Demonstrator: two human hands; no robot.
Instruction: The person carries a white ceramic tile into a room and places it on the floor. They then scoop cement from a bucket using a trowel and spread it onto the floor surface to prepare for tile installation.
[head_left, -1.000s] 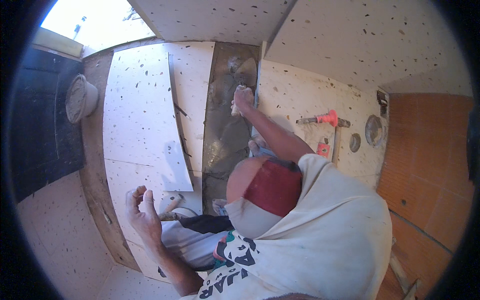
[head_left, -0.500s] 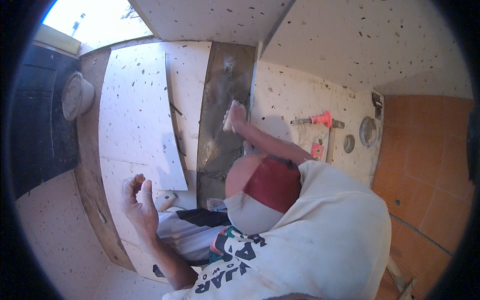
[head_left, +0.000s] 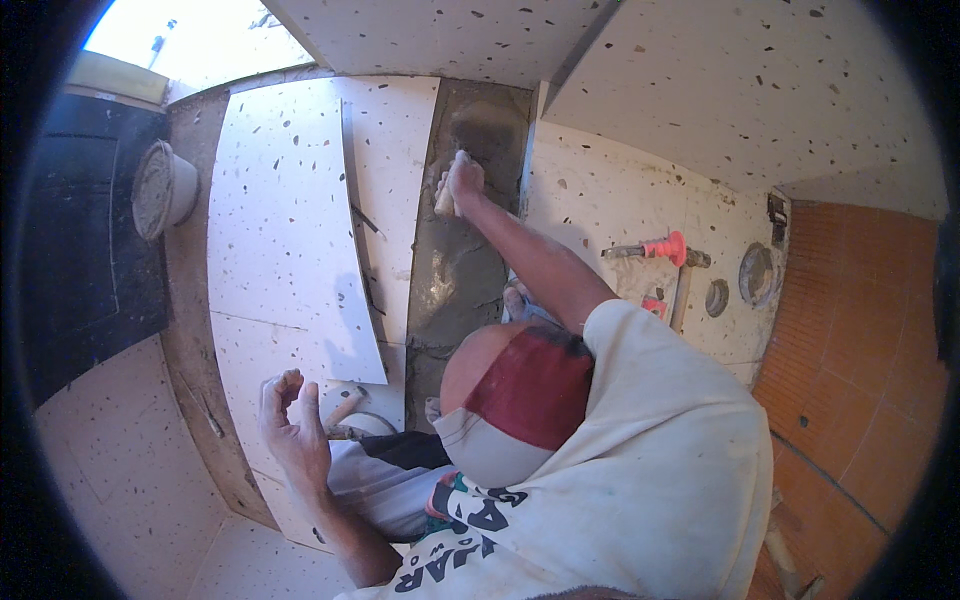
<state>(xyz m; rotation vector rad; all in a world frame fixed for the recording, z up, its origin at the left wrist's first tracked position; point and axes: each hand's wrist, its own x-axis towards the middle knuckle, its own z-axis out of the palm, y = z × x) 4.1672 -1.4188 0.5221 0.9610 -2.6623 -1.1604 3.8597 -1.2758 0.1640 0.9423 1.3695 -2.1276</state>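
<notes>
My right hand [head_left: 462,185] reaches forward over a strip of wet grey mortar [head_left: 455,265]. It is closed round the light handle of a trowel [head_left: 443,204]; the blade is blurred against the mortar ahead of it. My left hand [head_left: 296,425] is raised at the left, above the lower end of a large white speckled tile [head_left: 285,200]. Its fingers are curled and the thumb stands apart, with nothing visible between them. A capped head, bent low, covers the near part of the strip.
A mortar-crusted bucket [head_left: 170,190] stands left by a dark door [head_left: 75,240]. Right of the strip lie a chisel with a pink guard [head_left: 665,249] and a small red object [head_left: 654,307]. Two round holes [head_left: 757,272] pierce the floor tile. Orange tiles [head_left: 850,330] border it.
My right hand has moved forward along the mortar strip with the trowel. The left hand keeps much the same curled pose. The whole view has shifted slightly.
</notes>
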